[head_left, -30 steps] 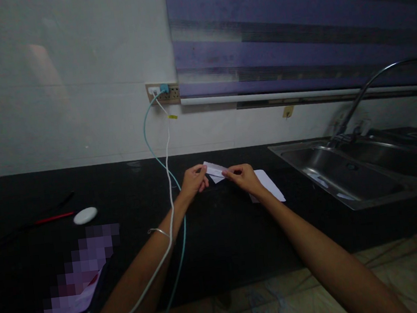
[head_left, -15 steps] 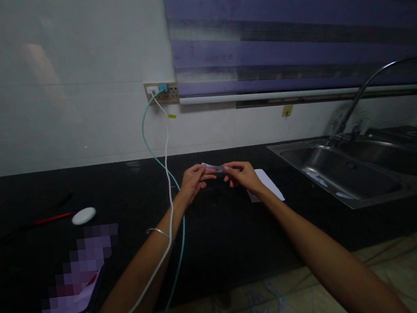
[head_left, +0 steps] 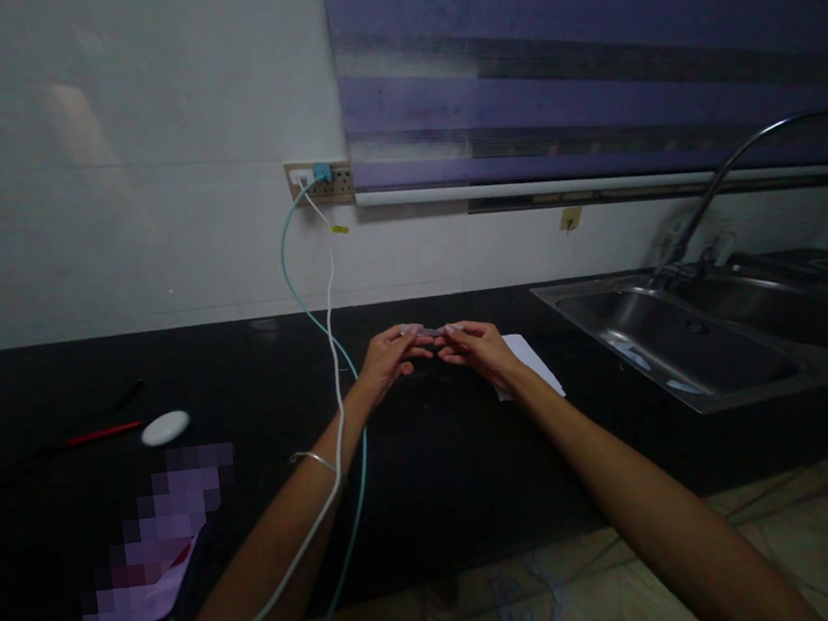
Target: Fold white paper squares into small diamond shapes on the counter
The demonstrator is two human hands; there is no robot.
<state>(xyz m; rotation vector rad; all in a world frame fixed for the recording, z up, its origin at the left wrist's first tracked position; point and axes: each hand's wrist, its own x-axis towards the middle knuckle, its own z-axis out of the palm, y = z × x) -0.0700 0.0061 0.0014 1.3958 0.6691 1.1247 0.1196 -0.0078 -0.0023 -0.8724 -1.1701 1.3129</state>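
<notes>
Both my hands meet over the black countertop point(head_left: 432, 468), pinching a small folded piece of white paper point(head_left: 429, 330) between their fingertips. My left hand point(head_left: 387, 358) grips its left end and my right hand point(head_left: 479, 348) grips its right end, fingers closed. The paper shows only as a thin edge between my fingers. A second white sheet point(head_left: 534, 362) lies flat on the counter just right of my right hand.
A steel sink point(head_left: 680, 350) with a curved tap point(head_left: 763, 161) sits at the right. A white cable point(head_left: 336, 359) and a teal cable point(head_left: 290, 275) hang from a wall socket point(head_left: 317, 182) across my left arm. A white oval object point(head_left: 165, 428) and red pen point(head_left: 103, 433) lie at the left.
The paper strip, wide and flat between my hands a second ago, has been folded down to a thin edge. My hands have drawn closer together.
</notes>
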